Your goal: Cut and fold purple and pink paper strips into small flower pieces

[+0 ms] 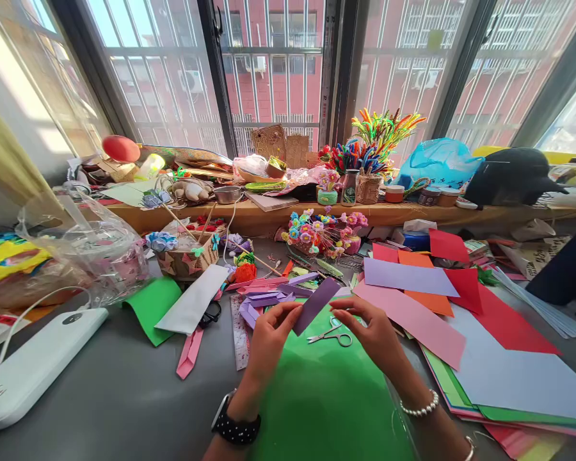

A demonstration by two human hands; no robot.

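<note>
My left hand pinches a narrow strip of purple paper between thumb and fingers, holding it tilted above the green mat. Just off the strip's right edge is my right hand, its fingers bent and slightly apart with nothing visible in them. Small scissors with pale handles lie on the green mat beneath and between my hands. Folded purple paper pieces are heaped behind my left hand, beside a patterned ruler.
Coloured paper sheets are stacked at right, with a pink sheet nearby. A white power bank and a green sheet lie at left. Pipe-cleaner flowers stand behind; a cluttered ledge runs below the windows.
</note>
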